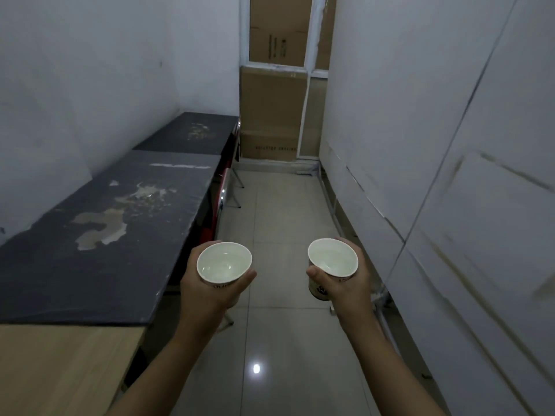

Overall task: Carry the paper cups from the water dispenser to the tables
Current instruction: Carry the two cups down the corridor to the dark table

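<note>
- The left hand [207,291] is gripping one paper cup [223,263], upright, above the floor [279,340] beside the table edge.
- The right hand [345,285] is grasping the other cup [332,262], also upright, water showing inside.
- Along the left wall, dark-topped tables [99,235] are standing in a row.
- Cardboard boxes [270,115] are blocking the far end.

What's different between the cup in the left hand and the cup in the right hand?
The left cup sits deep in the left hand, so only a strip of print below its rim shows; the right cup shows more of its printed side and base beside the right hand. The left cup is close to the dark table; the right cup is nearer the white wall. Both are white paper cups, held upright, with liquid inside.
</note>
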